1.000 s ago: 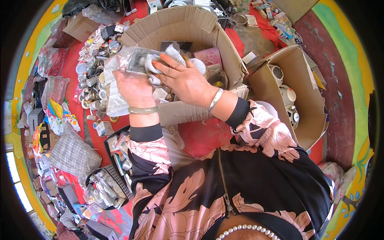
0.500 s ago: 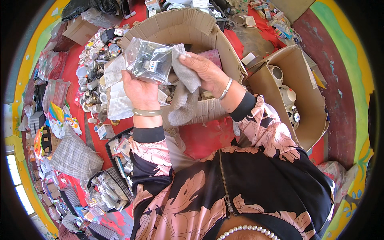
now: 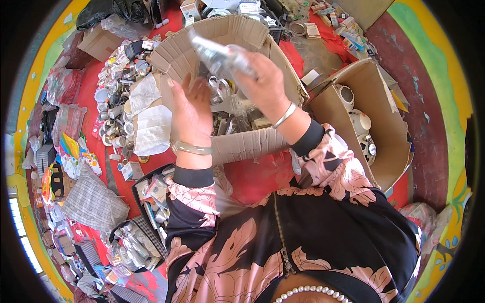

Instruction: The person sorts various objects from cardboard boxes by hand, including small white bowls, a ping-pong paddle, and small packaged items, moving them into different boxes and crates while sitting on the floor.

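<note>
Over the large open cardboard box [image 3: 242, 147], my right hand [image 3: 267, 85] grips a clear plastic packet [image 3: 214, 51], tilted and smeared by motion. What is inside the packet cannot be made out. My left hand [image 3: 193, 113] is beside it, above the box's left side, with its palm turned up, fingers apart and nothing in it. Below both hands, the box holds several plastic-wrapped items [image 3: 233, 123] and round metallic pieces [image 3: 218, 90]. The grey cloth is out of sight.
To the right stands a second cardboard box [image 3: 333, 113] with white round items [image 3: 359, 121]. Many jars and lids [image 3: 115, 108] crowd the red floor at left. Nearer me are a checked cloth [image 3: 95, 199] and a black basket [image 3: 161, 245] of packets.
The packet has passed from my left hand to my right and turned steeply. The grey cloth has left my right hand. My left hand has opened, empty.
</note>
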`<state>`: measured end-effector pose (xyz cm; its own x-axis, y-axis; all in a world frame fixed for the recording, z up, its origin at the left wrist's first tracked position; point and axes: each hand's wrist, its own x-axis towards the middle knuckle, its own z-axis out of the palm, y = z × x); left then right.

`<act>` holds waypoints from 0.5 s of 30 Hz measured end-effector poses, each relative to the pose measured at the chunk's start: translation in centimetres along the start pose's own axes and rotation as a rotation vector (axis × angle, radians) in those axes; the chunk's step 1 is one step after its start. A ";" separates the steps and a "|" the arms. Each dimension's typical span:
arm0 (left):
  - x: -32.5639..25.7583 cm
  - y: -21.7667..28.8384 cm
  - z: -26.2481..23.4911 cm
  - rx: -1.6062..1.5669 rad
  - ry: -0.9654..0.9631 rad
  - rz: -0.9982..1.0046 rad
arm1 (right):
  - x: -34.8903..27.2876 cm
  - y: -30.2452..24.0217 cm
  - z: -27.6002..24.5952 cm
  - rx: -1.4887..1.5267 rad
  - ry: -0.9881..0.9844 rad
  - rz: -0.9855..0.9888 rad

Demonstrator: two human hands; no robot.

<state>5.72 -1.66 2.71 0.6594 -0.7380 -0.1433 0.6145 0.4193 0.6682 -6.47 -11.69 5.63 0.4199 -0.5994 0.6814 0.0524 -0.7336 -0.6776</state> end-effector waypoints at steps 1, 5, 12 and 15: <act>-0.7 -0.1 1.2 -0.073 -0.098 -0.022 | 0.0 -0.5 0.1 -0.255 -0.019 -0.260; -1.4 0.5 1.7 -0.078 -0.173 0.090 | -1.5 -2.5 1.2 -0.226 -0.266 -0.551; -1.2 2.5 1.5 -0.238 -0.195 0.037 | 2.0 -3.8 -3.4 0.455 -0.187 0.554; -1.6 2.9 1.4 -0.205 -0.217 -0.005 | 3.8 -3.4 -5.0 0.755 0.023 0.484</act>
<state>5.84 0.00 5.93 0.5619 -0.8267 0.0278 0.7067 0.4972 0.5034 -9.61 -13.06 11.95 0.5329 -0.8008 0.2733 0.4592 0.0024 -0.8883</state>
